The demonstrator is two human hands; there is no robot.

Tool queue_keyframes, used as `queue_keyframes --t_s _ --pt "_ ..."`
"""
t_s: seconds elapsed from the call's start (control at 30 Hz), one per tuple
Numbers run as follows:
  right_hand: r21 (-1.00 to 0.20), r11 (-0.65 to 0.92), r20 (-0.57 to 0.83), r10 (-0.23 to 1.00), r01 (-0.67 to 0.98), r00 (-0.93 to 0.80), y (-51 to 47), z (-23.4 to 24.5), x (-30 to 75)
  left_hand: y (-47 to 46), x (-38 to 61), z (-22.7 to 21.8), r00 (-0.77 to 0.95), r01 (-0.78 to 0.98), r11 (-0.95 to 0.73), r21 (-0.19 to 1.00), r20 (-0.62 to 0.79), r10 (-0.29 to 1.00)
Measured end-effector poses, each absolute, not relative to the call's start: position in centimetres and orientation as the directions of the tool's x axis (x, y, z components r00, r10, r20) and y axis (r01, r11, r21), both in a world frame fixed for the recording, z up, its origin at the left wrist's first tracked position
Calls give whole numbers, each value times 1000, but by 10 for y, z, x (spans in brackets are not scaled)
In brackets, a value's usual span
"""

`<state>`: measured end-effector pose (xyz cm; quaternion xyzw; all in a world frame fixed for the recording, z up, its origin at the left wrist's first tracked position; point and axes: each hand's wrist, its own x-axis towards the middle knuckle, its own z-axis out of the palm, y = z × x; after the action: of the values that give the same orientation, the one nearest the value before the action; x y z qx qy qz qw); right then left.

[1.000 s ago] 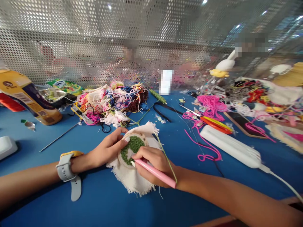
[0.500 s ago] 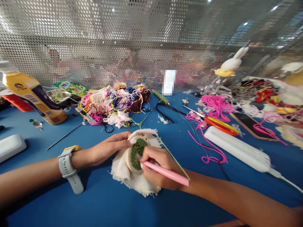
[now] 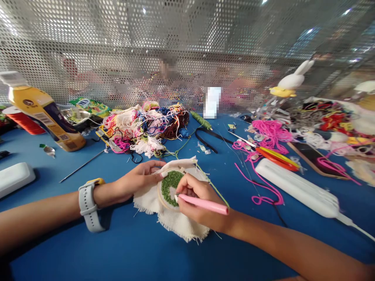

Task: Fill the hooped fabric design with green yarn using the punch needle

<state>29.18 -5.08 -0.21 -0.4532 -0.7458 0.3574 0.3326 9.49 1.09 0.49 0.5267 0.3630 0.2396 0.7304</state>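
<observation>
I have the embroidery hoop at mid-view, the left hand gripping its left rim, thumb on top, and the right hand closed around a pink punch needle angled towards the green tufting, its tip too small to make out. Beyond the frayed edge of the cream fabric, I see blue tabletop stretching nearward, with a yarn heap bounding the far side and a white power strip the right.
</observation>
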Motion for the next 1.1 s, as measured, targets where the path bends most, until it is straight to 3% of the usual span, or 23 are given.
queue_keyframes --t_s 0.17,0.33,0.67,0.93,1.1 --pt "-848 304 142 919 434 -367 -49 7 293 9 95 -2 635 -13 170 985 -123 762" --pt "-872 301 146 912 385 -382 -48 7 297 8 91 0 706 31 -25 999 -4 708" --pt "-937 169 58 939 307 -339 -50 0 298 8 92 -5 588 -20 118 993 -84 805" --pt "-893 261 123 925 367 -360 -50 2 297 7 91 -11 575 89 -70 994 6 818" --pt "-857 327 179 914 398 -365 -52 0 297 6 90 -8 585 80 -62 995 4 811"
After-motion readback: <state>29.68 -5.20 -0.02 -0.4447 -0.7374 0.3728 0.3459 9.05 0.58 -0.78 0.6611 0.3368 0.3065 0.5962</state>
